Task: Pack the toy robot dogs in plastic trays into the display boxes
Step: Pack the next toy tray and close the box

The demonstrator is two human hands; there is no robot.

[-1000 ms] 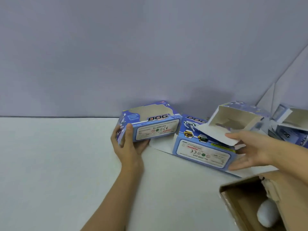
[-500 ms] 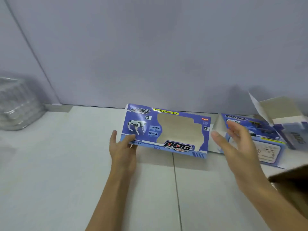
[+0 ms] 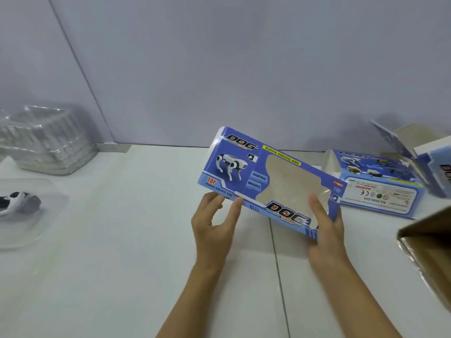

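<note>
**Flat display box held in both hands above tabletop**

Blue display box (image 3: pixel 266 181), flattened, window cutout facing up, tilted down to the right, held clear of the white tabletop (image 3: pixel 109 264). Left hand (image 3: pixel 214 230) grip: thumb and fingers pinching the box's near left edge. Right hand (image 3: pixel 327 230) grip: thumb pressed over the window's lower right corner, fingers hidden beneath the box.

Toy robot dog (image 3: pixel 17 201) lies in a clear plastic tray (image 3: pixel 46 215) at far left. Stack of empty clear trays (image 3: pixel 48 142) behind it, against the wall. Second display box (image 3: pixel 380 186) lies on the tabletop at right. Brown carton (image 3: pixel 429 247) at the right edge.
</note>
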